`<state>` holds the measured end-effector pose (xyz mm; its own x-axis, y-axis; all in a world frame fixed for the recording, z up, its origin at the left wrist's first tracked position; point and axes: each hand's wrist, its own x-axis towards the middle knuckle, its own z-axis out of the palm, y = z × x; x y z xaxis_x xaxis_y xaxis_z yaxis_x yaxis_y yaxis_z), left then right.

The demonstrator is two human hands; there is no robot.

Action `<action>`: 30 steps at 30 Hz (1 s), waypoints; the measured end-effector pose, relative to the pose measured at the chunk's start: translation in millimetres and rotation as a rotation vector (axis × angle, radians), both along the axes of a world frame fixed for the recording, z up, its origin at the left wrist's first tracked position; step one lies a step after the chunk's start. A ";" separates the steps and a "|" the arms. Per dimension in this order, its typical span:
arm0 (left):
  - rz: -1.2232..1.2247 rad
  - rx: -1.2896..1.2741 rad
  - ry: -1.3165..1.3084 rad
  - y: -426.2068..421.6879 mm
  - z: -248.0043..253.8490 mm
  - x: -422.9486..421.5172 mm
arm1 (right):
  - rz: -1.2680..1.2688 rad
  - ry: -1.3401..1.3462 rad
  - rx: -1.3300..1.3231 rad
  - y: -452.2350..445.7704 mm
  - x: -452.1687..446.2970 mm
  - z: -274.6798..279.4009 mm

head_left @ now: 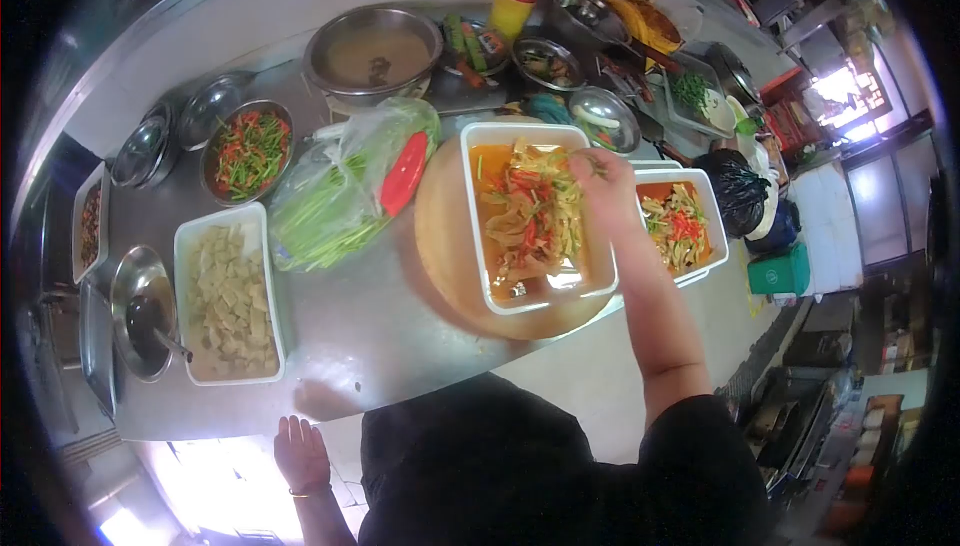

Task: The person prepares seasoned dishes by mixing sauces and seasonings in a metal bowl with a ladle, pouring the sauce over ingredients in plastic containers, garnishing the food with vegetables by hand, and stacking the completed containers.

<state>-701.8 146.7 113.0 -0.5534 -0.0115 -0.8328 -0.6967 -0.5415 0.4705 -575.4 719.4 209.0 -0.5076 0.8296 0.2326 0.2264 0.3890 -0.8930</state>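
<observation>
A white rectangular tub (pixel 530 298) of orange broth with sliced food, red pepper strips and green pieces rests on a round wooden board (pixel 440 236). My right hand (pixel 603 178) is over the tub's right side, its fingers pressed together around something green too small to name. My left hand (pixel 302 454) hangs beyond the table's front edge, palm up, with nothing in it. Partly behind my right forearm, a second white tub (pixel 707 216) holds similar food. Left of the board lies a clear bag of long green vegetables (pixel 345 186) with a red label.
On the steel table (pixel 340 346) are a tub of pale chunks (pixel 232 296), a bowl of red and green peppers (pixel 247 151) and a steel bowl with a ladle (pixel 143 311). Behind stand a large basin (pixel 372 49) and a yellow-red container (pixel 515 6).
</observation>
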 end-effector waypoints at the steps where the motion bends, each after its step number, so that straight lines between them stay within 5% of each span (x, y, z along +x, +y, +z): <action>1: 0.002 -0.013 -0.006 -3.9 -0.4 -3.0 | 0.017 -0.108 -0.008 4.6 -0.6 -2.7; 4: -0.147 0.023 0.114 -47.4 -38.9 -13.9 | 0.047 -0.348 -0.080 30.1 5.3 -40.6; 8: 0.036 -0.022 0.032 -54.5 -19.4 -52.6 | -0.204 -0.048 -0.439 -6.1 -11.7 12.9; 12: -0.299 0.098 0.346 -157.0 -96.9 -107.0 | -0.127 0.119 -0.472 -45.3 -66.5 60.1; 14: -0.255 0.144 0.365 -172.8 -96.1 -137.1 | -0.001 0.128 -0.456 -74.7 -128.1 68.8; 16: -0.192 0.086 0.323 -155.3 -41.1 -168.1 | 0.125 0.104 -0.432 -120.9 -205.8 64.7; 19: 0.086 0.100 0.114 -172.7 -20.6 -211.0 | 0.260 -0.050 -0.471 -159.7 -330.4 16.6; 21: 0.062 0.082 0.131 -193.8 -11.8 -222.9 | 0.232 -0.193 -0.415 -190.6 -404.6 -29.4; 23: 0.054 0.079 0.144 -206.3 -9.5 -236.5 | 0.175 -0.299 -0.029 -161.0 -462.1 -126.6; 25: 0.096 0.072 0.148 -221.7 -10.8 -241.0 | 0.137 -0.285 0.101 -173.7 -482.3 -126.6; 28: 0.189 0.076 0.035 -239.8 -26.4 -244.3 | 0.118 -0.055 -0.179 -210.5 -486.5 -55.4; 30: 0.110 0.296 0.062 -240.0 -65.9 -236.5 | 0.190 -0.393 0.323 -191.1 -472.8 -60.4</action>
<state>-938.2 -93.3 47.1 -0.6121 0.1637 -0.7736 -0.6012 -0.7319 0.3208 -1048.2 528.3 148.6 -0.7421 0.6322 0.2225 0.4182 0.6963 -0.5834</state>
